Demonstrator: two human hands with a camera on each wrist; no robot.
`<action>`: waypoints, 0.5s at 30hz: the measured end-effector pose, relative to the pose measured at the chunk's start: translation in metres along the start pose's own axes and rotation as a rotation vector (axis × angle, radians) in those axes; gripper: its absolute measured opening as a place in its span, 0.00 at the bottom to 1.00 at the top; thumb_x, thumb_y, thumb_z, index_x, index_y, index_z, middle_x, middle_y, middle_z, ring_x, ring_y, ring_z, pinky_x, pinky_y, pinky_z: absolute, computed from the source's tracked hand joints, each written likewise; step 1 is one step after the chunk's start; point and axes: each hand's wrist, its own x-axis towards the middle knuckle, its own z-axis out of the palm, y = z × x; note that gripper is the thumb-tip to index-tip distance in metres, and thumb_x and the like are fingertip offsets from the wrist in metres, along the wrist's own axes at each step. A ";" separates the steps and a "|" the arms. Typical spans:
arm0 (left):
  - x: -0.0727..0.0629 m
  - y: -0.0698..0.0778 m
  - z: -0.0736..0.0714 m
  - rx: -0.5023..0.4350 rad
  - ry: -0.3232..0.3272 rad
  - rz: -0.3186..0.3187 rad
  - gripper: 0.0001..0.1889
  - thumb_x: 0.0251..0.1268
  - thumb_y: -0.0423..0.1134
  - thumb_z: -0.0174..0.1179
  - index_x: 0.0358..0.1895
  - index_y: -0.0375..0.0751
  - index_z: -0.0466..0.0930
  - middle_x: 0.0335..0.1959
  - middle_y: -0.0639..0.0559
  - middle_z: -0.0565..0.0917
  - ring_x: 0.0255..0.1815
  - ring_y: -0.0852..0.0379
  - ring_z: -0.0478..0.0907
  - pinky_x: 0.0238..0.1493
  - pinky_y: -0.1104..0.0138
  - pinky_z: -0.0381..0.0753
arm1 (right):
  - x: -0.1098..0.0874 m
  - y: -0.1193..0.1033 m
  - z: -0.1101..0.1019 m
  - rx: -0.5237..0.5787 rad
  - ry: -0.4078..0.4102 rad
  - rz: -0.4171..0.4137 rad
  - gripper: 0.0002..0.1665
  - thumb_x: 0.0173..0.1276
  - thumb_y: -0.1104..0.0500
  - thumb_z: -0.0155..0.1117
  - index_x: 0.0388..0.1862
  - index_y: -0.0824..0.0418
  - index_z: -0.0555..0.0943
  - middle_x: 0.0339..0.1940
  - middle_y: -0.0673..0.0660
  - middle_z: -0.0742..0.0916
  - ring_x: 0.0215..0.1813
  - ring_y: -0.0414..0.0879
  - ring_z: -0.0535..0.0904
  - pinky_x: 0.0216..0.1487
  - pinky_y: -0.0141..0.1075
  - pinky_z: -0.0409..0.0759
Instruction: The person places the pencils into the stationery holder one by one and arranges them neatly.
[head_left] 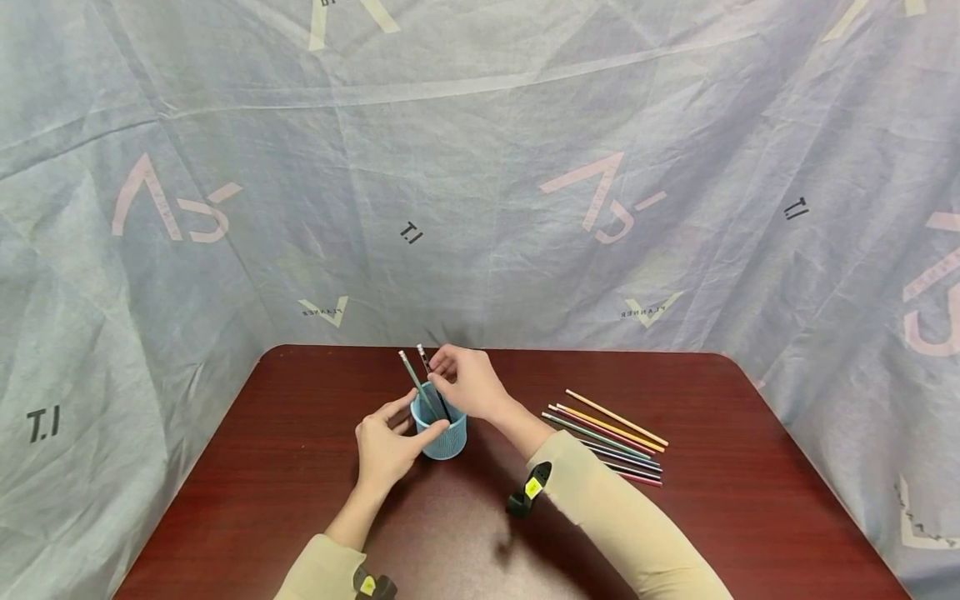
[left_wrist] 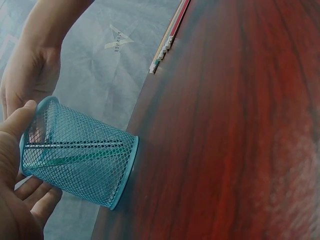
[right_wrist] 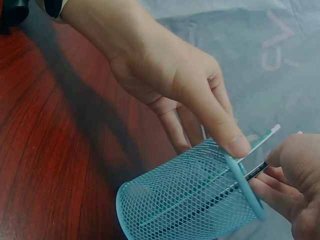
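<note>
A light blue mesh pencil cup (head_left: 447, 443) stands upright toward the back of the table. My left hand (head_left: 386, 450) holds it near the rim, thumb on the near side and fingers around the left. A green pencil (head_left: 409, 369) with a white eraser end leans inside the cup. Beside it, my right hand (head_left: 471, 383) pinches a black pencil (right_wrist: 257, 171), whose lower length is within the cup. Through the mesh in the left wrist view, both pencils show as dark and green (left_wrist: 65, 161) lines.
Several coloured pencils (head_left: 611, 423) lie in a loose row on the dark red wooden table (head_left: 300, 492), right of the cup. A natural-coloured one (head_left: 615, 417) is farthest back. Grey printed cloth (head_left: 480, 192) hangs behind the table and along its sides.
</note>
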 end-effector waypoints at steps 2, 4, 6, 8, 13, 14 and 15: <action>0.000 0.000 0.000 0.004 -0.002 -0.002 0.36 0.43 0.45 0.89 0.61 0.40 0.89 0.57 0.42 0.91 0.53 0.43 0.92 0.54 0.54 0.92 | 0.000 -0.001 0.002 -0.006 0.001 -0.003 0.04 0.75 0.61 0.71 0.45 0.60 0.86 0.38 0.54 0.92 0.41 0.46 0.90 0.43 0.32 0.90; 0.000 0.001 0.000 0.006 -0.005 -0.002 0.36 0.44 0.45 0.89 0.61 0.40 0.89 0.57 0.42 0.91 0.52 0.43 0.92 0.54 0.54 0.92 | 0.001 -0.002 0.004 -0.015 -0.003 -0.004 0.04 0.75 0.61 0.71 0.45 0.60 0.86 0.38 0.54 0.92 0.41 0.46 0.90 0.44 0.33 0.91; -0.001 0.001 0.000 0.009 -0.006 -0.003 0.36 0.44 0.45 0.89 0.61 0.40 0.89 0.57 0.41 0.91 0.52 0.43 0.92 0.54 0.54 0.92 | 0.001 -0.002 0.005 -0.021 -0.007 -0.006 0.04 0.75 0.61 0.70 0.45 0.60 0.86 0.38 0.54 0.92 0.41 0.46 0.90 0.44 0.32 0.91; -0.001 0.001 0.000 0.009 -0.005 -0.004 0.36 0.44 0.45 0.89 0.61 0.40 0.89 0.57 0.41 0.91 0.51 0.43 0.92 0.54 0.54 0.92 | 0.002 -0.003 0.007 -0.028 -0.008 -0.006 0.04 0.76 0.60 0.70 0.45 0.59 0.86 0.38 0.53 0.92 0.41 0.45 0.90 0.44 0.32 0.90; -0.001 0.001 -0.001 0.008 -0.005 0.001 0.36 0.44 0.44 0.89 0.61 0.41 0.89 0.57 0.41 0.91 0.50 0.43 0.92 0.54 0.54 0.92 | 0.006 -0.003 0.011 -0.037 -0.002 -0.012 0.04 0.75 0.60 0.70 0.45 0.59 0.86 0.38 0.53 0.92 0.40 0.44 0.90 0.43 0.31 0.89; -0.001 0.001 -0.001 0.008 -0.006 0.003 0.36 0.44 0.44 0.89 0.61 0.41 0.89 0.57 0.41 0.91 0.50 0.43 0.92 0.54 0.53 0.92 | 0.006 -0.003 0.011 -0.036 -0.001 -0.011 0.04 0.75 0.60 0.70 0.45 0.59 0.86 0.38 0.53 0.92 0.40 0.44 0.90 0.43 0.31 0.89; -0.001 0.001 -0.001 0.010 -0.006 0.007 0.36 0.45 0.44 0.89 0.61 0.41 0.89 0.56 0.40 0.91 0.50 0.43 0.92 0.54 0.53 0.92 | 0.007 -0.003 0.012 -0.038 -0.001 -0.011 0.04 0.75 0.60 0.70 0.45 0.59 0.86 0.38 0.53 0.92 0.40 0.44 0.90 0.43 0.31 0.90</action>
